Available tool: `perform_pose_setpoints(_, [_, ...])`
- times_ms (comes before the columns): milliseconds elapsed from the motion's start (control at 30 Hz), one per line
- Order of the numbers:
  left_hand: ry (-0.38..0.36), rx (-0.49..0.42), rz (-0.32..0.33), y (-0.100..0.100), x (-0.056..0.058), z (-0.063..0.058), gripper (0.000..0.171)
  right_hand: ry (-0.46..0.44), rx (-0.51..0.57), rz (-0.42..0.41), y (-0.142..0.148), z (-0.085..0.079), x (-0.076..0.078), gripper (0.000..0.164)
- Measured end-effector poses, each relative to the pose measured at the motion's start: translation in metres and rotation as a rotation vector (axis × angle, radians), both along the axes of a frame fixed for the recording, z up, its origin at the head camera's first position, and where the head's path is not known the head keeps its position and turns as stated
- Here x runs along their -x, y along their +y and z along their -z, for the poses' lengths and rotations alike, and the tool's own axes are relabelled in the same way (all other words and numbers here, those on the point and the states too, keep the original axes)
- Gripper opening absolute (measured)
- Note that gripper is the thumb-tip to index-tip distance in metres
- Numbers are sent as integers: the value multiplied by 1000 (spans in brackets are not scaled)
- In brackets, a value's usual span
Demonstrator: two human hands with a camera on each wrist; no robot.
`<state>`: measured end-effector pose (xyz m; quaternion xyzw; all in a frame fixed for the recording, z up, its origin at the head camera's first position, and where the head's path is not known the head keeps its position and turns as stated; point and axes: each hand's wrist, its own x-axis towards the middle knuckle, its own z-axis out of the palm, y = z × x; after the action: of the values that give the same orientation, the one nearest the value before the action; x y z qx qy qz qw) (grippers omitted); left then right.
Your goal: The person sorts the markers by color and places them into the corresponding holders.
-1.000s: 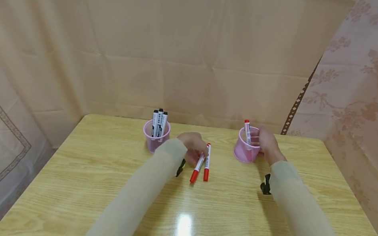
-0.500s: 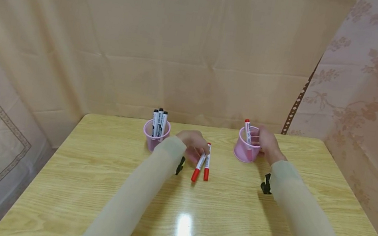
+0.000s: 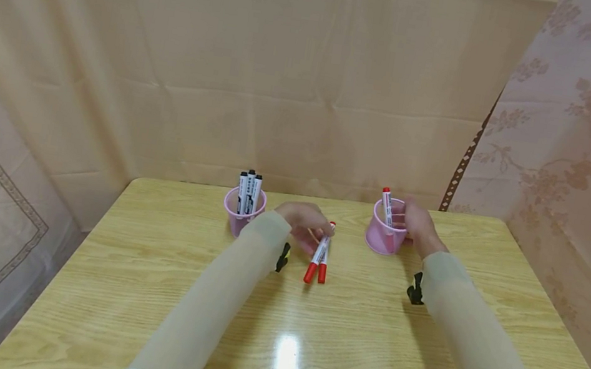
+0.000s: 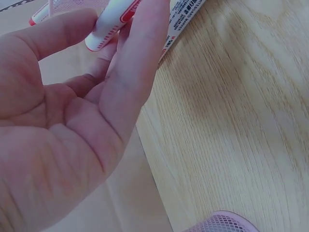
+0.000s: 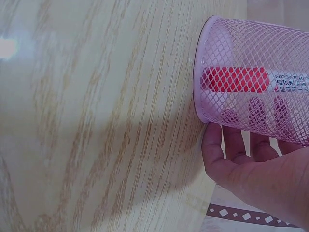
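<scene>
My left hand [image 3: 306, 221] pinches a red-capped whiteboard marker [image 3: 319, 253] between thumb and fingers, its cap end pointing toward me. Just behind it, partly covered, a second red whiteboard marker [image 3: 322, 273] lies on the table; the left wrist view shows the printed barrel of this other marker [image 4: 181, 21]. My right hand [image 3: 421, 227] holds the right side of a pink mesh pen cup [image 3: 381, 239], and its fingertips show through the mesh in the right wrist view. Inside that cup leans one red marker [image 3: 387, 205], with a red end [image 5: 236, 79] at the bottom.
Another pink mesh cup [image 3: 239, 225] stands left of my left hand, holding black-capped markers [image 3: 249, 194]. The wooden table [image 3: 144, 289] ends at a beige curtain [image 3: 220, 73] behind and a floral cloth [image 3: 588, 156] on the right.
My left hand has shifted slightly to the right with the pinched marker, which now overlaps the other red marker in the head view. The right hand and its cup stay in place.
</scene>
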<state>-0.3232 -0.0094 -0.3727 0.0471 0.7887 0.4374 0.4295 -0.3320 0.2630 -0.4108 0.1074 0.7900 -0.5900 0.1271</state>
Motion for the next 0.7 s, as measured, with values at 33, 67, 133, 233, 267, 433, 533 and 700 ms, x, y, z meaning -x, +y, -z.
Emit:
perform_pose_setpoints(33, [1,-8,7,1,0,0,40,-1,1,1,0,0,0,77])
perform_pose_setpoints(67, [0,-19,15,1,1,1,39,-3,2,1,0,0,0,77])
perform_pose_setpoints(133, [5,-31,30,2,2,2,37,-4,2,1,0,-1,0,77])
perform_pose_setpoints(233, [18,-64,37,4,2,2,26,-7,-3,2,-1,-1,0,77])
perform_pose_setpoints(267, [23,-79,44,5,2,2,22,-6,-7,1,0,-1,0,77])
perform_pose_setpoints(433, [70,-178,49,13,-1,2,13,-8,-19,-1,0,-1,0,77])
perform_pose_setpoints(533, [96,-213,41,18,-3,0,19,-8,-20,1,1,-1,1,77])
perform_pose_setpoints(700, [103,-241,45,25,-7,-5,35,-6,-20,-3,2,-1,2,77])
